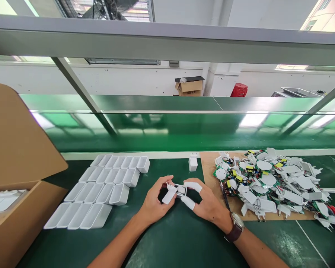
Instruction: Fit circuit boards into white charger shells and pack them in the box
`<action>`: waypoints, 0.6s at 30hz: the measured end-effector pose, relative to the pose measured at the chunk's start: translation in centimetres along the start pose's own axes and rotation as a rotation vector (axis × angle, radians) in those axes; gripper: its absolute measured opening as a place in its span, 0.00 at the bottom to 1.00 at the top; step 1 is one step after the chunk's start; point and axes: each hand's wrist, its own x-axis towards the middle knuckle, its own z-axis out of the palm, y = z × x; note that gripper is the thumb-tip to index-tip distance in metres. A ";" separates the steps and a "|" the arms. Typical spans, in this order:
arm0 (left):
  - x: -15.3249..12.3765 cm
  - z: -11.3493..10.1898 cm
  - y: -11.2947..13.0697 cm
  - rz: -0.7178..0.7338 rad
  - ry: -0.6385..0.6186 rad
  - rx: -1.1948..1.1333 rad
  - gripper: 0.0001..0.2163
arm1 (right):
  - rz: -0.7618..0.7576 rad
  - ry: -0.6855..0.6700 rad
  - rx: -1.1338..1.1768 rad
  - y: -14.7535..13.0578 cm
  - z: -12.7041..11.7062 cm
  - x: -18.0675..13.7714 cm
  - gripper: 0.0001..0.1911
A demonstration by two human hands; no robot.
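My left hand is closed, pinching a white plastic plug part with a flat panel. My right hand has white covers on its thumb and a finger. Those fingers grip the end of a small white housing, which meets the plug part between my hands. How far the two fit together is partly hidden by my fingers. Past my hands, a single white box-shaped piece stands upright on the green table. On the right, a heap of white plug parts and circuit boards lies on brown cardboard.
Rows of open white housings stand to the left. An open cardboard box with white pieces inside is at the far left. A metal frame bar crosses above the table. A dark thin tool lies beside the heap.
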 end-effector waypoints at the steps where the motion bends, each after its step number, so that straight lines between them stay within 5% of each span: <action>1: 0.0 0.0 -0.1 -0.003 -0.002 0.000 0.23 | -0.048 -0.014 -0.063 0.0 0.0 0.0 0.19; 5: -0.1 0.0 -0.3 -0.028 -0.014 -0.016 0.23 | -0.117 -0.041 -0.212 -0.1 0.2 0.3 0.16; 14: -0.3 -0.2 -0.6 -0.078 -0.036 -0.050 0.22 | -0.078 -0.107 -0.138 -0.4 0.6 0.3 0.19; 18: -0.4 0.0 -0.7 -0.029 0.003 -0.061 0.36 | 0.202 0.007 0.208 -0.2 1.2 0.6 0.18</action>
